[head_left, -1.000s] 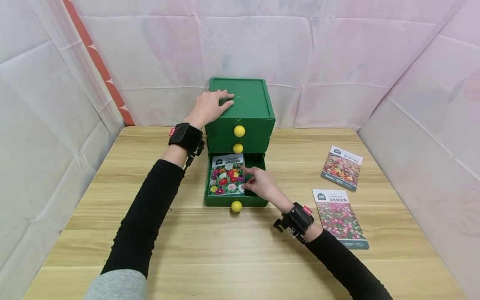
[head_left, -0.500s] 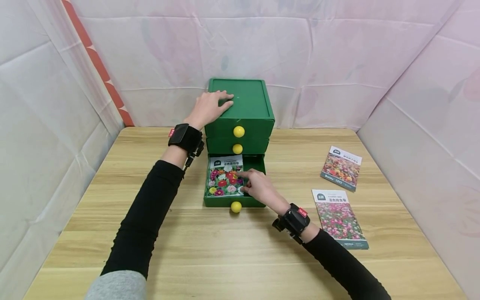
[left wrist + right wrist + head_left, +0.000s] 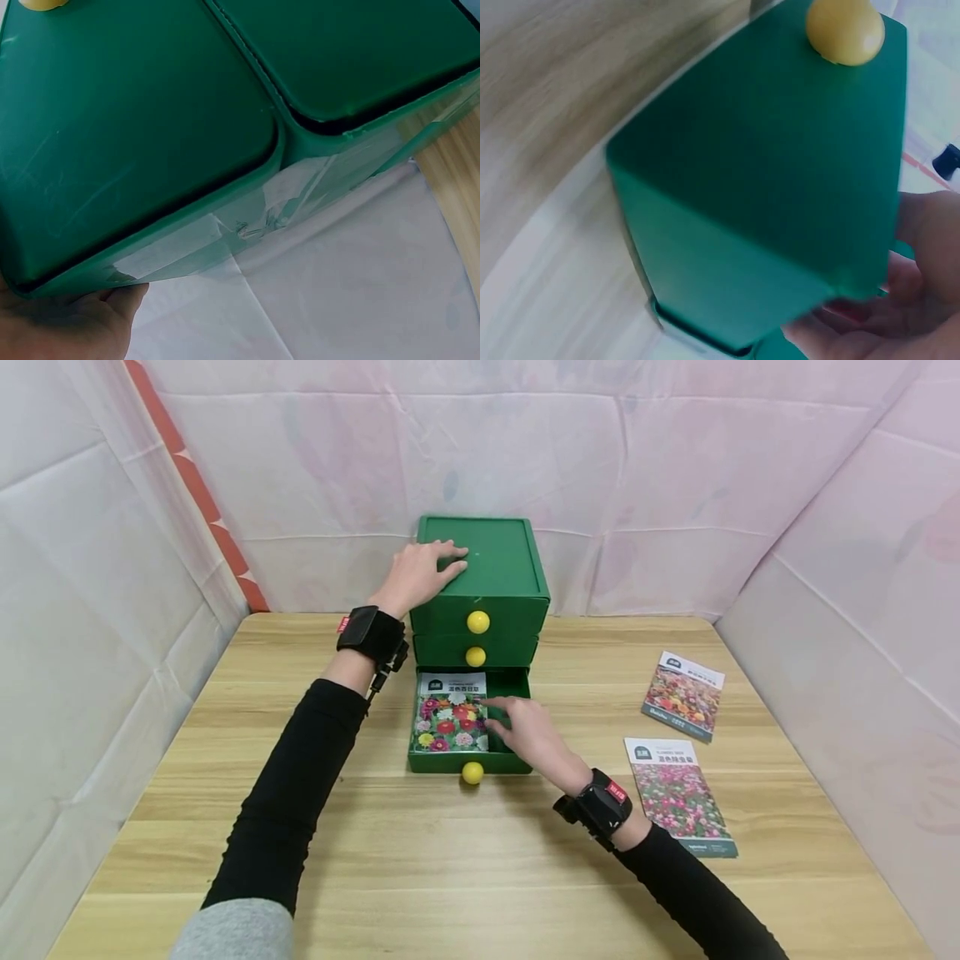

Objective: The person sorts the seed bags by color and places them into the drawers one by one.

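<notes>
A green three-drawer cabinet [image 3: 480, 568] stands at the back of the wooden table [image 3: 450, 860]. Its bottom drawer [image 3: 442, 763] is pulled out, yellow knob [image 3: 472, 772] facing me. A flower seed packet [image 3: 450, 714] lies flat inside on the left. My right hand [image 3: 521, 727] reaches into the drawer's right half, its straight index finger touching the packet's right edge. My left hand [image 3: 416, 572] rests flat on the cabinet top. The left wrist view shows the cabinet top [image 3: 150, 127] and my palm [image 3: 67, 322]. The right wrist view shows the drawer's front [image 3: 780, 187], its knob [image 3: 845, 30] and my fingers [image 3: 870, 322].
Two more flower seed packets lie on the table to the right, one further back [image 3: 684, 696] and one nearer [image 3: 678, 795]. The upper two drawers are closed, each with a yellow knob [image 3: 477, 622]. White padded walls surround the table on three sides.
The packet has gone from tilted in my right hand's pinch to lying flat in the drawer. My right hand has let it go and slid slightly right. The left hand has not moved.
</notes>
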